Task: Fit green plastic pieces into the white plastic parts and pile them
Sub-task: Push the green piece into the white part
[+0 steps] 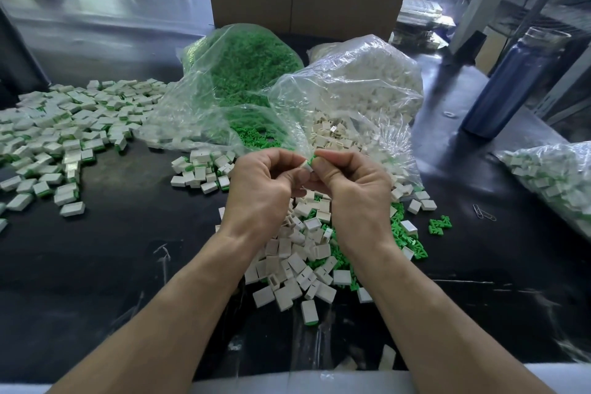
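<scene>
a small white part (pixel 306 166) with a green piece (pixel 311 158) at its top is pinched between the left hand (pixel 260 189) and right hand (pixel 355 189), both grips curled closed on it, above loose white and green parts (pixel 307 265) on the black worktop (pixel 112 249).

A small white rectangular plastic part (pixel 306 166) with a green plastic piece (pixel 311 159) at its upper end is held above the table. Loose white hollow parts (pixel 297 261) and green pieces (pixel 406 238) lie mixed below. Assembled white-and-green units (pixel 64 128) are piled at left.
</scene>
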A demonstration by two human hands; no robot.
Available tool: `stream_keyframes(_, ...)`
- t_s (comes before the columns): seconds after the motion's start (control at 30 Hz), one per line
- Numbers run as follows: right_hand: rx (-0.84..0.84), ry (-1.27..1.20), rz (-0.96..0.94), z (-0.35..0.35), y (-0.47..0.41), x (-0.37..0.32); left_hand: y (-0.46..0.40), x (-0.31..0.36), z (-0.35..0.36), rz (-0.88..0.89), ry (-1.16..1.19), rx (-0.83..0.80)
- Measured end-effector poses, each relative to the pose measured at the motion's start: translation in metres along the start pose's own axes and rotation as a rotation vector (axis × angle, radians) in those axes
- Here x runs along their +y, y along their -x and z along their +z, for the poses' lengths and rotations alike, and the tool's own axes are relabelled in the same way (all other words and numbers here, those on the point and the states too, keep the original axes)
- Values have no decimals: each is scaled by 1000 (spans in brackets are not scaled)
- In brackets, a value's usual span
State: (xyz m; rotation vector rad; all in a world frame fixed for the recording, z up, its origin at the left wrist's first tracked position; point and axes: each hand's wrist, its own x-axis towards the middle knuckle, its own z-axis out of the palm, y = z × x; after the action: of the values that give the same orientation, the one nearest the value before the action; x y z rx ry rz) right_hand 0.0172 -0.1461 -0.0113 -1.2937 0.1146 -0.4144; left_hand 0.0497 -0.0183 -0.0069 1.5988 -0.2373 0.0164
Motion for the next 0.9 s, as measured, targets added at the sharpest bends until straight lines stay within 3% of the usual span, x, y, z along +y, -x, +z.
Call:
stream_keyframes(0.17,-36,66,-10,-5,-3,0,0,-1,-2,33,-98,-18)
stream_keyframes(0.43,-15,1,25,-5,-2,5,2,-3,3,6,-30,-22)
stream_keyframes(0.67,-2,13,112,-11,-8,1,-1,-5,-1,134,-229,-64)
stream_keyframes(0.9,-32,36,177,-15,-12,-1,-4,-5,-9,225,-269,-19)
